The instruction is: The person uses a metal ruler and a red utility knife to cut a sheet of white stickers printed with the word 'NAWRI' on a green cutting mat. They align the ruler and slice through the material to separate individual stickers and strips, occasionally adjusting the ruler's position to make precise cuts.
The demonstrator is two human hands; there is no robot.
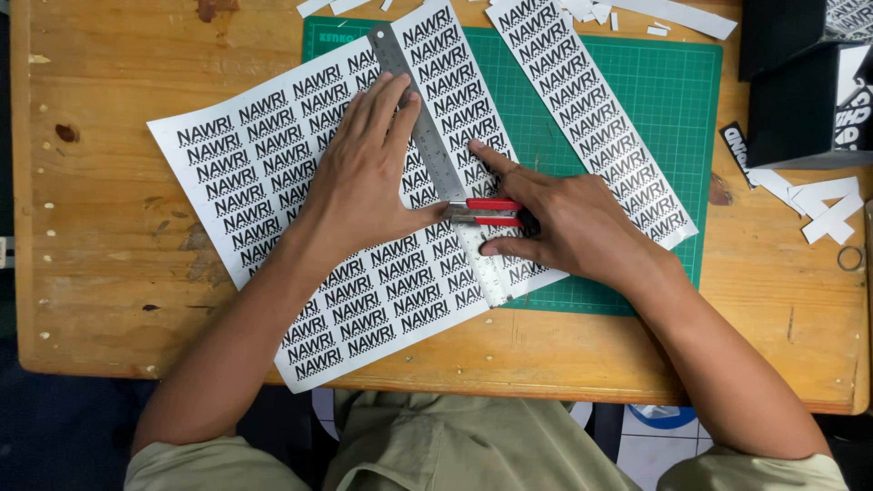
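Keep the left hand (368, 173) pressed flat on the ruler (427, 136) over the sheet (264, 173) on the mat (673, 100), while the right hand (555, 218), gripping the knife (482, 212), draws steadily along the edge.

A white sheet (273, 173) is showing repeated rows of black lettering; a cut strip (591, 109) is showing the same pattern. The cutting mat (673, 100) is showing green with a pale grid, the knife (486, 213) red, the ruler (427, 127) grey, the table (100, 227) light brown.

Left hand (364, 173) pins ruler (436, 159); right hand (564, 223) grips red cutter (482, 212).
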